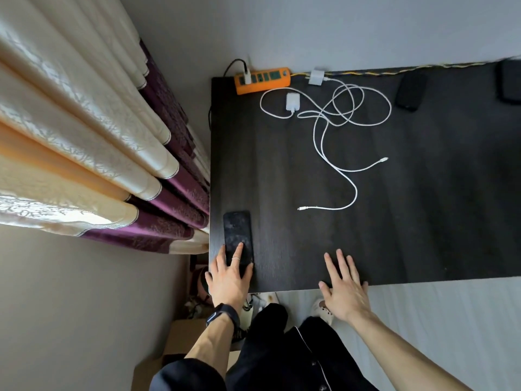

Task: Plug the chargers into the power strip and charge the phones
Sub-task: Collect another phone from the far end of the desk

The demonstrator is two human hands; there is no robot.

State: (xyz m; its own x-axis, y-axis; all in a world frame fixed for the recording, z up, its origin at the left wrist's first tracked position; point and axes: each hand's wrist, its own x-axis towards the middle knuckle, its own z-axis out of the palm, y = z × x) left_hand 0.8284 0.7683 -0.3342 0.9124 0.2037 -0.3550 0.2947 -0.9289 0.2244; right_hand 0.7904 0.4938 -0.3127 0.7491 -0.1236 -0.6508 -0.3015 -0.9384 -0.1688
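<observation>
An orange power strip (263, 80) lies at the far left corner of the dark table (408, 221), with one white plug and a black cord in it. Two white charger bricks (292, 101) (316, 77) lie near it, unplugged. Their white cables (338, 114) tangle across the table and end in two loose connectors (303, 208) (384, 159). A black phone (236, 231) lies near the front left corner; my left hand (229, 277) rests on its near end, fingers around its sides. My right hand (345, 286) lies flat and spread at the front edge. A second black phone (410, 91) sits far right.
Cream and purple curtains (98, 165) hang close to the table's left edge. A dark flat object (510, 80) lies at the far right edge. A cardboard box (180, 342) and small items sit on the floor below the front left corner. A yellow braided cord (394, 70) runs along the back edge.
</observation>
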